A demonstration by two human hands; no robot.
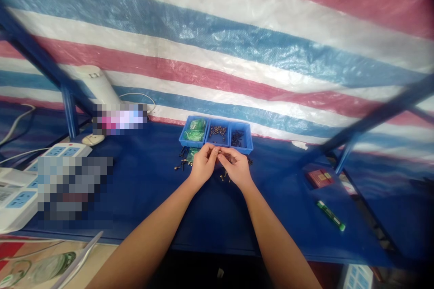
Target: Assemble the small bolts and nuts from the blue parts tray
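Observation:
My left hand (pixel 205 161) and my right hand (pixel 235 165) meet in front of a blue three-compartment tray (pixel 218 144). Fingers of both hands are closed in a pinch, with the fingertips nearly touching. Between them shows a tiny brass-coloured screw (pixel 219 151), largely covered by the fingers. Green plastic packets (pixel 194 135) fill the left compartment, brass-coloured screws (pixel 218 132) the middle one, and black screws (pixel 238 137) the right one. Loose screws (pixel 177 168) lie on the table left of my left hand, and several brass-coloured ones (pixel 222 177) lie below the hands.
The blue table (pixel 142 207) carries a white power strip (pixel 20 198) at left and a white cylinder (pixel 100 86) behind. At right lie a red box (pixel 319 178) and a green tube (pixel 331 216). A striped plastic sheet (pixel 217 67) hangs behind; blue metal bars (pixel 69 110) flank it.

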